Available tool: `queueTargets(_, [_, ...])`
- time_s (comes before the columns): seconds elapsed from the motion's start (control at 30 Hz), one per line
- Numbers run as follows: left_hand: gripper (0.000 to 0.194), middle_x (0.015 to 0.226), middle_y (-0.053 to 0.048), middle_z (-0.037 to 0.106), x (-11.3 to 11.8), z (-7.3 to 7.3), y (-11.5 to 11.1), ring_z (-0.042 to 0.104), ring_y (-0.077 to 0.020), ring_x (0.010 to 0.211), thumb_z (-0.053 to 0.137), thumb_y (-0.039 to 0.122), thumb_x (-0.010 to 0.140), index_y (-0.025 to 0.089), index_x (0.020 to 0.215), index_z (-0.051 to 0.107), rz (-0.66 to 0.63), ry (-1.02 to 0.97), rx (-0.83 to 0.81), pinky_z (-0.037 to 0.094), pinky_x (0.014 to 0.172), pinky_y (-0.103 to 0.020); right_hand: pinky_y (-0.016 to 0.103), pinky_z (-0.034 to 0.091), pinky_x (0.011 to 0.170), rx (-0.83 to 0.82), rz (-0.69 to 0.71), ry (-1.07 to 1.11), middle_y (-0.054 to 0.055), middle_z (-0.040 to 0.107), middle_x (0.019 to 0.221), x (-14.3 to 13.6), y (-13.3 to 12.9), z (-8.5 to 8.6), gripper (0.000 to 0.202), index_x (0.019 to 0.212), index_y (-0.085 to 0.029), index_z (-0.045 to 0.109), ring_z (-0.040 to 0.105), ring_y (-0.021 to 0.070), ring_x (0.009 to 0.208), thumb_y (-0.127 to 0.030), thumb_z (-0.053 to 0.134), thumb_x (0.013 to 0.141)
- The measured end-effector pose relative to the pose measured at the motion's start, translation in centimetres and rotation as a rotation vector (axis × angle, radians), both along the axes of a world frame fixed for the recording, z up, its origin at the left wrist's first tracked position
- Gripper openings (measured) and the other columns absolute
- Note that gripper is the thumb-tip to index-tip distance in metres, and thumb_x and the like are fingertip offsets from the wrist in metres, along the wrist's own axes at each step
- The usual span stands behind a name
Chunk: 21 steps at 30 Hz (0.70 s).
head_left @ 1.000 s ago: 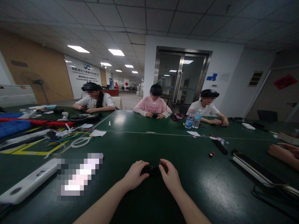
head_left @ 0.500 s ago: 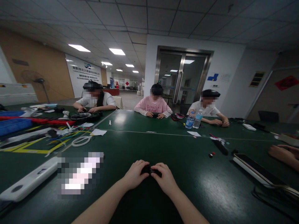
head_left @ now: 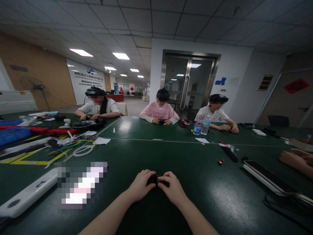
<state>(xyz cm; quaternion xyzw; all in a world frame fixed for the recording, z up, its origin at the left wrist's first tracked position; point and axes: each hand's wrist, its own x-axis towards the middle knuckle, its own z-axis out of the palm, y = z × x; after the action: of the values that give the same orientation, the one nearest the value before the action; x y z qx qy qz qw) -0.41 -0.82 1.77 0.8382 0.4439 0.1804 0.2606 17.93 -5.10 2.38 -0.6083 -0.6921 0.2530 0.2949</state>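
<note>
A small black object (head_left: 153, 179) is between my two hands, low in the middle of the head view, just over the dark green table (head_left: 137, 153). My left hand (head_left: 142, 184) is closed on its left side, thumb below and fingers above. From the right, my right hand (head_left: 171, 186) pinches at the same object with thumb and fingertips. The fingers of both hands hide much of it, so its exact shape cannot be made out.
On the left lie a white power strip (head_left: 29, 192), a blurred-out bright object (head_left: 84, 186), a coiled white cable (head_left: 83, 150) and a blue bin (head_left: 13, 135). To the right are a phone-like slab (head_left: 265, 176) and a person's hands (head_left: 294, 158). Three people sit opposite, near bottles (head_left: 205, 125).
The fingers of my right hand have shifted slightly on the black object, and more of its round dark part shows beside my left fingertips. The whole view has moved a little.
</note>
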Motion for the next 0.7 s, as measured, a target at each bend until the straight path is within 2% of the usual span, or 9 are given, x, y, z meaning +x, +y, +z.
queueTargets(0.17, [0.044,0.123,-0.003,0.051,0.0,-0.7,0.3,0.044,-0.0215,0.115,0.052,0.035,0.081,0.025,0.123,0.047,-0.004,0.016,0.019,0.034,0.097,-0.034,0.033,0.041,0.084,0.048,0.008,-0.041,0.002,0.057,0.098,0.1,0.3,-0.3,0.024,0.098,-0.032,0.067,0.053,0.0198,0.095,-0.033,0.057,0.076])
queueTargets(0.27, [0.043,0.121,-0.004,0.052,0.0,-0.8,0.5,0.045,-0.0215,0.113,0.052,0.034,0.080,0.024,0.122,0.048,0.002,0.023,0.030,0.034,0.097,-0.034,0.030,0.042,0.082,0.041,-0.025,0.083,0.004,0.059,0.100,0.5,0.7,-0.7,0.028,0.101,-0.026,0.066,0.056,0.0190,0.094,-0.038,0.050,0.081])
queueTargets(0.37, [0.043,0.121,-0.003,0.052,0.1,-0.4,0.3,0.045,-0.0217,0.114,0.052,0.032,0.080,0.024,0.122,0.049,0.009,0.036,0.017,0.034,0.098,-0.035,0.030,0.043,0.083,0.014,-0.126,0.237,0.005,0.061,0.103,1.0,1.0,-0.9,0.036,0.103,-0.023,0.064,0.056,0.0194,0.097,-0.041,0.038,0.086])
queueTargets(0.47, [0.042,0.123,-0.002,0.052,0.1,0.3,-0.1,0.044,-0.0213,0.115,0.051,0.031,0.080,0.025,0.122,0.049,0.019,0.040,-0.008,0.034,0.099,-0.035,0.033,0.044,0.081,-0.013,-0.209,0.316,0.005,0.063,0.102,1.5,1.2,-1.3,0.037,0.103,-0.023,0.063,0.057,0.0207,0.097,-0.042,0.037,0.086])
queueTargets(0.7, [0.043,0.125,-0.002,0.050,0.2,1.0,-0.5,0.043,-0.0206,0.117,0.050,0.030,0.081,0.026,0.124,0.047,0.034,0.039,-0.051,0.033,0.100,-0.035,0.033,0.046,0.076,-0.009,-0.243,0.445,0.005,0.065,0.092,2.1,1.9,-2.2,0.036,0.101,-0.023,0.063,0.060,0.0203,0.090,-0.043,0.038,0.085])
